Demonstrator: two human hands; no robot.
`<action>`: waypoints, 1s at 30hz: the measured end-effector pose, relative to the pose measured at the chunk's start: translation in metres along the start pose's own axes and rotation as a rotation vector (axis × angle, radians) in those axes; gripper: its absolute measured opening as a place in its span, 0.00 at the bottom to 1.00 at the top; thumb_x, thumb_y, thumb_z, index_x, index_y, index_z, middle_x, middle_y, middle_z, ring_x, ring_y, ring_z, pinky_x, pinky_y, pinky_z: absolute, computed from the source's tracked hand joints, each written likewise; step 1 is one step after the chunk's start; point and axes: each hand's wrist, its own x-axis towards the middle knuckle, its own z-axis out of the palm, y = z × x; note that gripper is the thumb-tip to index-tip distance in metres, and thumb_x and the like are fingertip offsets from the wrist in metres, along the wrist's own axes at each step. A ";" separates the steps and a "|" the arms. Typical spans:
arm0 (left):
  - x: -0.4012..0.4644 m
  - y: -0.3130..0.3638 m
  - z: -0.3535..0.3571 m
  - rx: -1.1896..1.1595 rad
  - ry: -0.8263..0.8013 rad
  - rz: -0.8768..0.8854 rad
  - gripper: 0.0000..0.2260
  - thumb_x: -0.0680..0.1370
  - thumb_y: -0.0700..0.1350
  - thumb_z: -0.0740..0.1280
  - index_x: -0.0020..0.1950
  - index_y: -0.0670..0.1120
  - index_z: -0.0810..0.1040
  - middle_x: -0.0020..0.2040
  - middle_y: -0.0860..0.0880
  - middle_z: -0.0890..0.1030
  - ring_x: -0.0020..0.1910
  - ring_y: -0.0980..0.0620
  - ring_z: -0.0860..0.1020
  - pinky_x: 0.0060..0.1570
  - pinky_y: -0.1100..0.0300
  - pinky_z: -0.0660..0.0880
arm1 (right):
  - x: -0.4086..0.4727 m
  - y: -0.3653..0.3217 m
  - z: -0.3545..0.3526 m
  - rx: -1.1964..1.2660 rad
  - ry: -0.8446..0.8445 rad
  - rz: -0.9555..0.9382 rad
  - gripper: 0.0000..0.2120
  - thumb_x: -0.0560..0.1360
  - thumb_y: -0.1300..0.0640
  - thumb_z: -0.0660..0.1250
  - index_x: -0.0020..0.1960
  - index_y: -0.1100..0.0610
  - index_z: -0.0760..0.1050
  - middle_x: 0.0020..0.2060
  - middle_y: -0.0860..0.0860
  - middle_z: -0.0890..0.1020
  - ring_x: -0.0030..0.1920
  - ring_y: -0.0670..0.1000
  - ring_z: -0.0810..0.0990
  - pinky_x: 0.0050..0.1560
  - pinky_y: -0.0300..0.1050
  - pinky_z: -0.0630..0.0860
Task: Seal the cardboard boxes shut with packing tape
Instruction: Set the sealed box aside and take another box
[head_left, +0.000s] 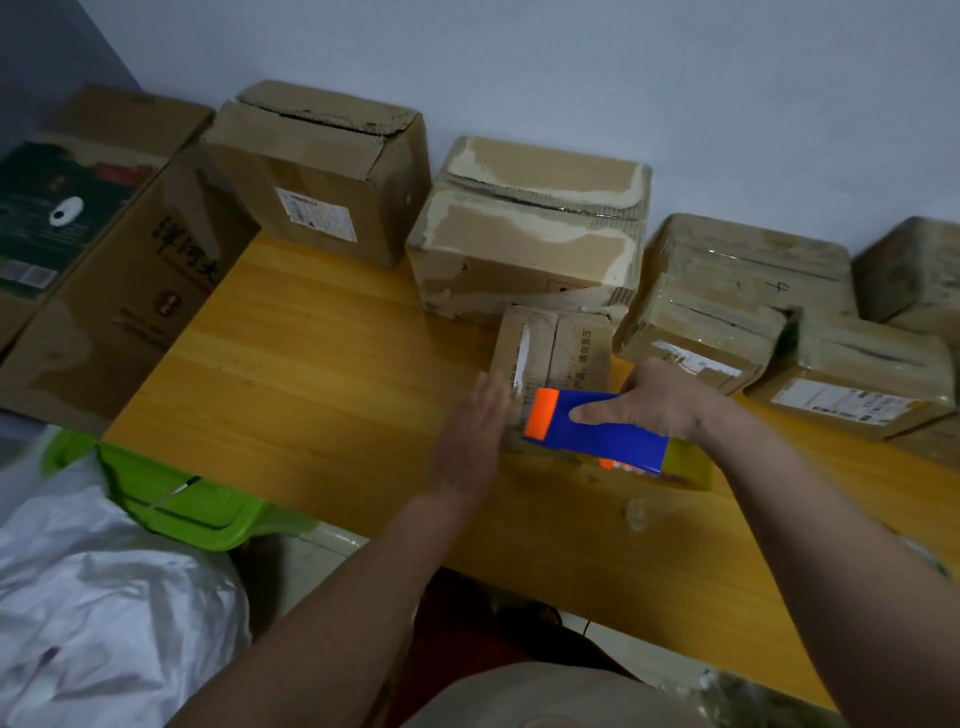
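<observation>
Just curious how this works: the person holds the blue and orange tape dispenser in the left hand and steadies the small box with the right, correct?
Not quite. In the head view the right hand grips the tape dispenser, and the left hand steadies the small box.

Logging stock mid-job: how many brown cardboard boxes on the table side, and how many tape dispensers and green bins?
Brown cardboard boxes in view, counting those cut off at the frame edges: 8
Blue and orange tape dispenser, gripped by the right hand: 1
Green plastic bin: 1
Total: 10
</observation>
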 end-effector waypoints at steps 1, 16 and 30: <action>-0.003 -0.002 0.004 0.102 -0.109 0.119 0.32 0.77 0.27 0.53 0.76 0.42 0.42 0.78 0.45 0.43 0.76 0.47 0.38 0.74 0.52 0.40 | 0.000 0.001 0.000 0.002 -0.006 0.002 0.22 0.65 0.37 0.73 0.42 0.54 0.73 0.42 0.54 0.80 0.47 0.55 0.79 0.49 0.50 0.78; -0.013 -0.001 -0.008 0.323 -0.304 0.137 0.35 0.77 0.37 0.51 0.72 0.43 0.25 0.71 0.47 0.23 0.70 0.48 0.24 0.74 0.50 0.32 | -0.025 0.077 -0.034 0.056 -0.026 0.054 0.22 0.64 0.40 0.74 0.44 0.58 0.79 0.36 0.53 0.84 0.39 0.52 0.83 0.40 0.44 0.78; -0.009 0.055 0.016 0.368 -0.280 0.295 0.39 0.79 0.44 0.59 0.75 0.44 0.30 0.77 0.45 0.33 0.74 0.47 0.30 0.73 0.49 0.31 | -0.009 0.085 -0.021 0.052 0.035 0.032 0.23 0.66 0.38 0.73 0.45 0.58 0.77 0.37 0.52 0.82 0.40 0.51 0.81 0.38 0.41 0.74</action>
